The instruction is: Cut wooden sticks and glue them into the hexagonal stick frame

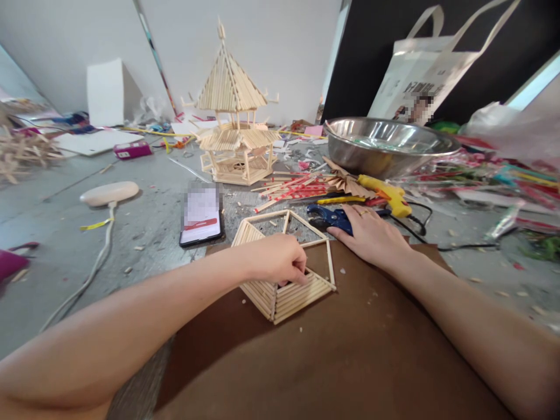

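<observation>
A six-sided frame of pale wooden sticks (301,296) lies on a brown sheet (306,361), with some of its panels filled by rows of sticks and others bare. My left hand (282,259) is over its middle, fingers curled and fingertips down at the upper edge of the near filled panel. What they pinch is hidden beneath the hand. To the right, my right hand (374,233) is closed around a blue pliers-like tool (330,217), its dark jaws pointing left beside the frame's far corner. The tool's handles are partly covered by the fingers.
Behind the frame stands a tiered stick pavilion (236,134). A phone (201,219) lies left of the frame. Red-tipped sticks (297,189), a yellow glue gun (389,195) with a black cord and a steel basin (389,146) sit farther right. A white corded device (109,192) is left.
</observation>
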### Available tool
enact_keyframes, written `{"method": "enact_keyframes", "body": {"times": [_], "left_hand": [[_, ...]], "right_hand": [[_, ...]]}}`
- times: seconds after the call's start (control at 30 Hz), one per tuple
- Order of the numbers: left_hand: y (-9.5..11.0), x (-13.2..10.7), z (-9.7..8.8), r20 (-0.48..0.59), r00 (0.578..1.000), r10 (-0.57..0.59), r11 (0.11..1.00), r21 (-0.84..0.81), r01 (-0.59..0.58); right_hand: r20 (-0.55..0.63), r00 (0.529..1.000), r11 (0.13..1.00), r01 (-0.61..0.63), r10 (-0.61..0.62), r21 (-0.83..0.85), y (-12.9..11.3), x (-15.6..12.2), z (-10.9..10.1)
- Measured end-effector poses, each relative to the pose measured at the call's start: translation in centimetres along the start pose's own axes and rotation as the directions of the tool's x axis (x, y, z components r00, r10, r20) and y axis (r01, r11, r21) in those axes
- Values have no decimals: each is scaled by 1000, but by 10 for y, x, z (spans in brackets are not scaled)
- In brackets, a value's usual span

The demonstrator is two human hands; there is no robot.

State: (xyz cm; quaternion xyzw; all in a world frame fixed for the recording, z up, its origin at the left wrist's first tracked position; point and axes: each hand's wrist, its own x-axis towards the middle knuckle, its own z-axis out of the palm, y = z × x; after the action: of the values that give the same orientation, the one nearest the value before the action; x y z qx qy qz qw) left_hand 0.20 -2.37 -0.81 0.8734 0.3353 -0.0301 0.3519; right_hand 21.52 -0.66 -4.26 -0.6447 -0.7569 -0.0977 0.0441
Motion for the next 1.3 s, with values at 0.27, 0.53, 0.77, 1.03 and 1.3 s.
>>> {"method": "enact_keyframes", "body": {"times": [0.27, 0.53, 0.77, 1.03, 1.3], "left_hand": [[0, 0, 1, 4, 1000, -8, 1000, 0, 8], [-2, 1, 1, 1, 1000, 0, 1000, -5, 0], [1, -3, -7, 56, 998, 36, 996, 84, -41], [1, -6, -13, 124, 991, 59, 994, 84, -69], [-5, -3, -10, 150, 987, 51, 999, 7, -53]], "right_hand": [[-9, 1000, 1000, 14, -14, -16, 0, 0, -1], [-8, 1000, 1000, 7, -8, -20, -1, 0, -2], [-7, 1000, 1000, 8, -8, -15, -2, -1, -3], [-12, 1000, 1000, 12, -12, -13, -1, 0, -1], [-18, 1000, 1000, 12, -13, -18, -1, 0, -1]]}}
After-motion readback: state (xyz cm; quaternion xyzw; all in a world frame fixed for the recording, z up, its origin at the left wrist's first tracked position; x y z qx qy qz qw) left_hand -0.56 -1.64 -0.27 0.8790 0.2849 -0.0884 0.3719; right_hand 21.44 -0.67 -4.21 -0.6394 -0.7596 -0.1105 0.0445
